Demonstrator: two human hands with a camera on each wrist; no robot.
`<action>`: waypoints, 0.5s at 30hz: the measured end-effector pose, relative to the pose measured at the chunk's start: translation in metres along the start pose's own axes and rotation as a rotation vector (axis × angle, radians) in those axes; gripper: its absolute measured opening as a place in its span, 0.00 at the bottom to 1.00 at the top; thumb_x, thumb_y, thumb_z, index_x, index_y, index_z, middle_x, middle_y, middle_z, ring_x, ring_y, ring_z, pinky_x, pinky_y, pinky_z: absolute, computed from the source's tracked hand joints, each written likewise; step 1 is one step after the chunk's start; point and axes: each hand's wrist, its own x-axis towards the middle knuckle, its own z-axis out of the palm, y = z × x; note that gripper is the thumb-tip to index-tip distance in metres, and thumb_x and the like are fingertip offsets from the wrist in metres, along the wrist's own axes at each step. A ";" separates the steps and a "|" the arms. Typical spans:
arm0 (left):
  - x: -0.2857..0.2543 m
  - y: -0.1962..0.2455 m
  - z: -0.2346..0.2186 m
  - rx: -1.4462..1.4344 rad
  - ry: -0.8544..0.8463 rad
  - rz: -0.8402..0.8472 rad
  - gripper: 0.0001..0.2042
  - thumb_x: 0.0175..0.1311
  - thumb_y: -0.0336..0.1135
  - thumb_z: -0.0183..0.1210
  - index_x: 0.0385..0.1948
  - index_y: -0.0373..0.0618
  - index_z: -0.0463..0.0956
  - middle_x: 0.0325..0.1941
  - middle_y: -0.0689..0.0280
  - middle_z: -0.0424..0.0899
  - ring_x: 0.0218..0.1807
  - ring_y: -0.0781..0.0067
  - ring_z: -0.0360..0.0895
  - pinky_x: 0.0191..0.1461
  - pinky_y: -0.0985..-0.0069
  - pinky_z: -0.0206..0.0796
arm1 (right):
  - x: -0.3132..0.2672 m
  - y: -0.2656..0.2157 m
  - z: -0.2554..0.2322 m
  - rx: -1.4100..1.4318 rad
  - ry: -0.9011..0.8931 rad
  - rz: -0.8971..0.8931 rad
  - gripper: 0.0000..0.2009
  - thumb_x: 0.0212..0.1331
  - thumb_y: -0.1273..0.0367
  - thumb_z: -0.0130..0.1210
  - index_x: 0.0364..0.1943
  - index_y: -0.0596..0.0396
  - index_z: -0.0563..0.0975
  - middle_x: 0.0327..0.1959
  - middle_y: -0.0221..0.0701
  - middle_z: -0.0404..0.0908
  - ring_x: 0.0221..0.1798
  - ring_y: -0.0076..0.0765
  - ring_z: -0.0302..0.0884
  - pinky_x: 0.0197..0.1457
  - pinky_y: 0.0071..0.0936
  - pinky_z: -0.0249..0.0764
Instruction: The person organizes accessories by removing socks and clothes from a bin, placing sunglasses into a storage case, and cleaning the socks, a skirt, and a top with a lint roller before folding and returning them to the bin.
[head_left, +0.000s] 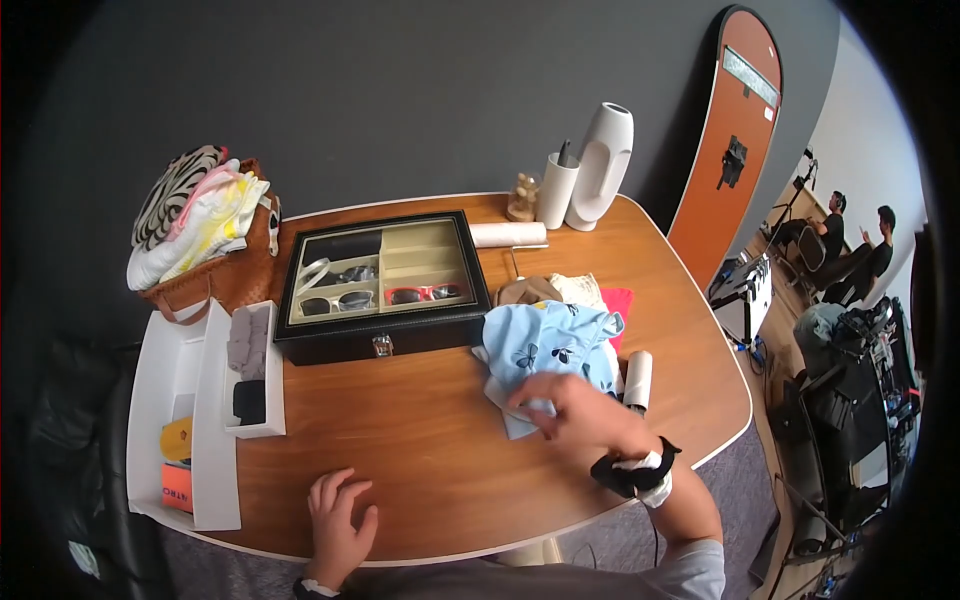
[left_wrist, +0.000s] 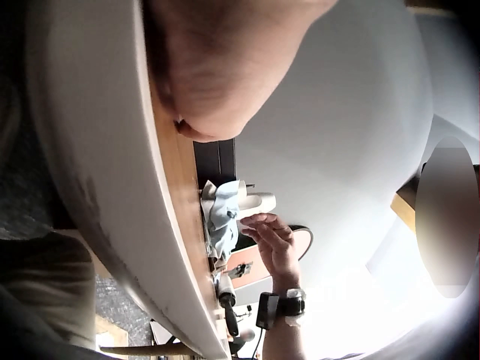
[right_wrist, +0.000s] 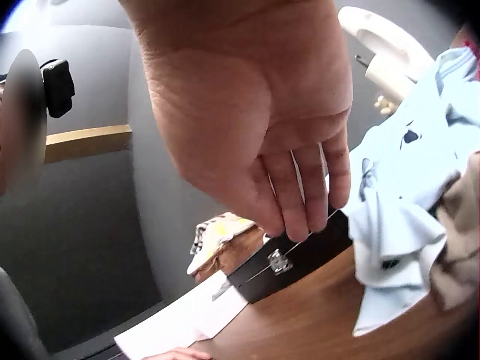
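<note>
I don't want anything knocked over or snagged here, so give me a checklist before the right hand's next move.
1. Right hand empty: ok, it hangs over the cloth pile holding nothing.
2. Left hand out of the way: ok, at the near edge of the table.
3. Blue cloth lying flat: not ok, it is rumpled.
4. Tall white vase upright: ok, behind the pile.
5. Latch on the glasses box fastened: cannot tell, too small.
</note>
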 end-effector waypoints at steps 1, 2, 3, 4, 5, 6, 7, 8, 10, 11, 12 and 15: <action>0.000 0.001 0.000 0.002 -0.003 -0.002 0.16 0.60 0.31 0.65 0.50 0.44 0.80 0.65 0.55 0.73 0.69 0.45 0.65 0.74 0.50 0.55 | 0.000 0.010 -0.008 -0.026 0.117 0.023 0.17 0.55 0.83 0.58 0.49 0.56 0.83 0.49 0.40 0.85 0.53 0.51 0.82 0.57 0.36 0.77; 0.000 0.001 -0.001 0.003 -0.004 -0.003 0.16 0.60 0.31 0.65 0.50 0.44 0.80 0.65 0.55 0.73 0.69 0.46 0.65 0.74 0.50 0.55 | 0.000 0.022 -0.017 -0.053 0.234 0.044 0.19 0.55 0.83 0.57 0.51 0.55 0.83 0.51 0.41 0.84 0.55 0.52 0.81 0.57 0.36 0.77; 0.000 0.001 -0.001 0.004 -0.002 -0.003 0.16 0.60 0.31 0.65 0.50 0.44 0.80 0.65 0.55 0.73 0.69 0.46 0.65 0.74 0.50 0.55 | 0.000 0.042 -0.025 -0.214 0.348 0.106 0.22 0.52 0.84 0.55 0.52 0.54 0.83 0.53 0.41 0.84 0.58 0.53 0.79 0.61 0.39 0.75; 0.000 0.000 -0.001 0.003 -0.003 0.002 0.16 0.60 0.31 0.65 0.50 0.44 0.80 0.65 0.55 0.73 0.69 0.46 0.65 0.74 0.50 0.55 | -0.001 0.066 -0.033 -0.377 0.462 0.167 0.25 0.49 0.85 0.52 0.54 0.53 0.83 0.56 0.41 0.83 0.62 0.53 0.77 0.64 0.41 0.74; -0.001 -0.001 -0.001 0.002 -0.004 0.008 0.16 0.60 0.31 0.65 0.50 0.44 0.79 0.65 0.55 0.73 0.69 0.46 0.65 0.74 0.50 0.55 | -0.002 0.083 -0.038 -0.497 0.507 0.188 0.27 0.47 0.86 0.52 0.54 0.52 0.82 0.58 0.40 0.82 0.65 0.53 0.74 0.66 0.43 0.71; -0.001 -0.002 -0.001 0.002 -0.004 0.014 0.16 0.60 0.31 0.65 0.50 0.44 0.79 0.65 0.55 0.73 0.69 0.46 0.65 0.74 0.50 0.55 | -0.003 0.100 -0.043 -0.618 0.552 0.208 0.29 0.45 0.86 0.51 0.55 0.51 0.82 0.60 0.40 0.81 0.68 0.53 0.72 0.68 0.46 0.68; -0.001 -0.002 -0.001 0.001 -0.004 0.013 0.16 0.60 0.31 0.65 0.50 0.44 0.79 0.65 0.55 0.73 0.69 0.46 0.64 0.74 0.50 0.55 | -0.007 0.121 -0.046 -0.606 0.506 0.302 0.27 0.47 0.85 0.51 0.54 0.51 0.83 0.61 0.39 0.81 0.69 0.52 0.70 0.68 0.47 0.66; -0.001 -0.002 -0.001 0.000 -0.003 0.011 0.16 0.60 0.31 0.64 0.51 0.44 0.79 0.65 0.55 0.73 0.69 0.46 0.64 0.74 0.50 0.55 | -0.012 0.139 -0.050 -0.591 0.459 0.395 0.26 0.48 0.84 0.52 0.53 0.50 0.84 0.62 0.38 0.81 0.71 0.51 0.68 0.69 0.48 0.64; -0.002 -0.002 0.000 -0.006 -0.005 0.007 0.16 0.60 0.31 0.65 0.51 0.44 0.79 0.65 0.55 0.73 0.70 0.45 0.64 0.75 0.50 0.54 | -0.007 0.141 -0.062 -0.412 0.466 0.432 0.20 0.52 0.80 0.52 0.49 0.51 0.85 0.52 0.44 0.85 0.60 0.54 0.78 0.68 0.46 0.65; -0.002 -0.003 -0.001 -0.011 -0.008 0.005 0.17 0.60 0.31 0.65 0.52 0.44 0.79 0.65 0.55 0.73 0.70 0.45 0.63 0.75 0.50 0.53 | -0.004 0.134 -0.064 -0.357 0.508 0.459 0.19 0.53 0.79 0.52 0.48 0.52 0.85 0.48 0.46 0.86 0.56 0.55 0.81 0.65 0.46 0.67; -0.002 -0.003 -0.001 -0.016 -0.011 0.002 0.17 0.60 0.31 0.65 0.52 0.45 0.79 0.65 0.55 0.73 0.70 0.45 0.63 0.76 0.49 0.53 | -0.001 0.125 -0.065 -0.300 0.550 0.486 0.17 0.54 0.79 0.51 0.47 0.53 0.85 0.44 0.48 0.87 0.52 0.56 0.83 0.63 0.45 0.70; 0.005 0.008 -0.013 0.028 -0.028 0.054 0.18 0.61 0.29 0.66 0.53 0.43 0.78 0.63 0.54 0.75 0.68 0.49 0.68 0.72 0.55 0.61 | 0.011 0.067 -0.056 -0.251 0.615 0.246 0.12 0.58 0.76 0.53 0.45 0.59 0.82 0.37 0.54 0.84 0.43 0.62 0.84 0.47 0.44 0.78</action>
